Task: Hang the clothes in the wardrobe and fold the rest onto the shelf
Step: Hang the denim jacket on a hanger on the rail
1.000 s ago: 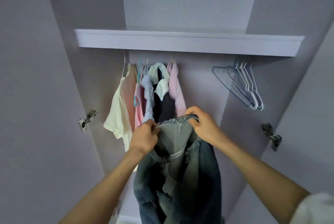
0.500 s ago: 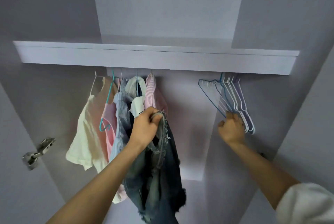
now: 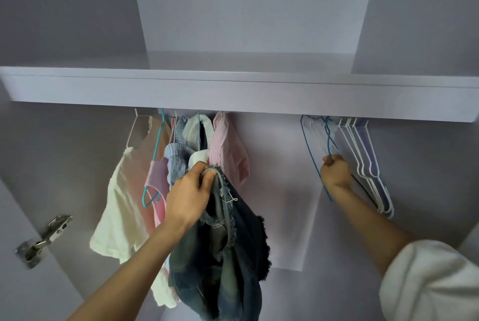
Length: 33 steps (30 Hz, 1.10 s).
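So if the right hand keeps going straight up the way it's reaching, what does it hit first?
Probably the underside of the shelf. The right hand holds the blue hanger and points up toward it, with only hanger wire between them. Depth is unclear.

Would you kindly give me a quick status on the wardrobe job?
Left hand grips denim garment. Right hand grips blue hanger among the spares. Denim not yet hung. No obstruction visible.
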### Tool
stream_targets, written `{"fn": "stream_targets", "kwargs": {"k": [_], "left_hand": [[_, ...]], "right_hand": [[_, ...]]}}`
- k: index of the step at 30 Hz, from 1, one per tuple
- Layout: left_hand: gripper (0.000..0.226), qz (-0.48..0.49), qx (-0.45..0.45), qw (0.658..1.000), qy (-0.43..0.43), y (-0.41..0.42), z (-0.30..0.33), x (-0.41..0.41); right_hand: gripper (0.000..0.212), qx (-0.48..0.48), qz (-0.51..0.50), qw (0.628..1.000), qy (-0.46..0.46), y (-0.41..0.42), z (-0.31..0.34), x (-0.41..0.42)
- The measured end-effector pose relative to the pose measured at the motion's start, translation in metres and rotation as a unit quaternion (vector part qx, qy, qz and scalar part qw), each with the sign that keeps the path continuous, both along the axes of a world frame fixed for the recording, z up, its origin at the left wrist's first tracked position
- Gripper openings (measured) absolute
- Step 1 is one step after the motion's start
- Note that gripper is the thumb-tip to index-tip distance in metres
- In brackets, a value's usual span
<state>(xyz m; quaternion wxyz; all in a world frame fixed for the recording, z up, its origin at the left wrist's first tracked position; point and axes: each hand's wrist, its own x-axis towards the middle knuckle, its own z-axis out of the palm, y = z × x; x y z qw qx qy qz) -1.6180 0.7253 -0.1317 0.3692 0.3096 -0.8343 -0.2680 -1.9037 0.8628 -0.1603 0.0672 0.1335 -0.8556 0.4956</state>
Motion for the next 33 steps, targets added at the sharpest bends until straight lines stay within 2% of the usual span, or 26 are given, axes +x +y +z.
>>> {"fn": "stream_targets", "kwargs": {"k": [3,6,10,14,16,19,22,25,27,29,31,33], "left_hand": [[0.025,0.000,0.014,1.000,0.005,0.000,0.000,0.004],[0.031,-0.019,0.052,0.998,0.028,-0.001,-0.002,0.010],[0.030,-0.075,0.133,0.988,0.035,0.003,-0.010,0.027],[0.019,-0.100,0.198,0.975,0.021,0.019,-0.024,0.054],[0.016,-0.105,0.213,0.971,0.013,0.028,-0.029,0.070],[0.023,-0.114,0.225,0.967,0.019,0.041,-0.033,0.094],[0.030,-0.130,0.226,0.965,0.018,0.048,-0.037,0.115],[0.023,-0.112,0.196,0.974,-0.014,0.045,-0.043,0.133],[0.014,-0.074,0.130,0.987,-0.065,0.041,-0.047,0.147],[0.015,-0.045,0.077,0.989,-0.118,0.038,-0.048,0.155],[0.015,-0.054,0.131,0.984,-0.105,0.039,-0.048,0.159],[0.018,-0.075,0.264,0.960,-0.055,0.044,-0.044,0.160]], "right_hand": [[0.025,-0.057,0.013,0.998,0.034,-0.007,0.005,0.015],[0.020,-0.087,0.050,0.995,0.016,-0.001,-0.007,0.037],[0.035,-0.115,0.081,0.990,-0.009,0.024,-0.049,0.093],[0.048,-0.164,0.083,0.983,-0.005,0.062,-0.089,0.162],[0.044,-0.181,0.088,0.979,-0.017,0.077,-0.103,0.185],[0.027,-0.197,0.126,0.969,-0.086,0.084,-0.099,0.206],[0.033,-0.188,0.107,0.973,-0.080,0.088,-0.095,0.227],[0.040,-0.183,0.055,0.981,-0.024,0.097,-0.102,0.252],[0.040,-0.224,0.016,0.973,-0.058,0.101,-0.102,0.262],[0.039,-0.303,0.006,0.945,-0.122,0.102,-0.095,0.265],[0.038,-0.346,0.054,0.920,-0.178,0.097,-0.086,0.266],[0.042,-0.351,0.143,0.895,-0.234,0.085,-0.079,0.269]]}}
